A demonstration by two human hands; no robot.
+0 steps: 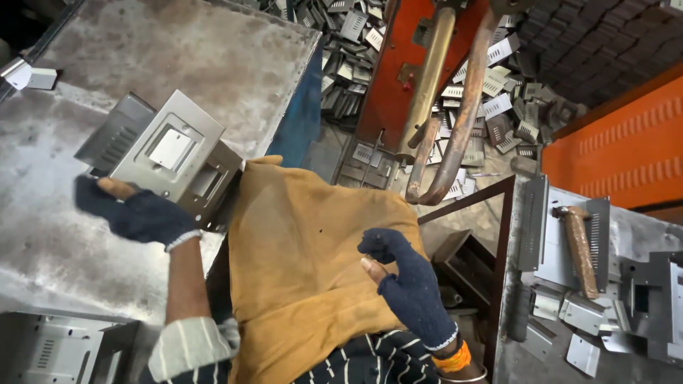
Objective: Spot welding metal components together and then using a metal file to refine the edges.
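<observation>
My left hand (139, 212), in a dark blue knit glove with a worn fingertip, grips the lower edge of a grey sheet-metal box part (165, 155) with a square cutout and side vents. The part rests tilted on the steel table (213, 57) at my left. My right hand (405, 284), also gloved, hovers loosely curled above the tan leather apron (299, 270) on my lap, holding nothing. It is near the curved copper arms (455, 121) of a spot welder.
The orange welder body (398, 71) stands ahead. Several vented metal pieces litter the floor (356, 43) behind it. On the right table (640, 235) lie a wooden-handled hammer (580, 249) and bent metal plates. Another vented panel (57, 348) lies at lower left.
</observation>
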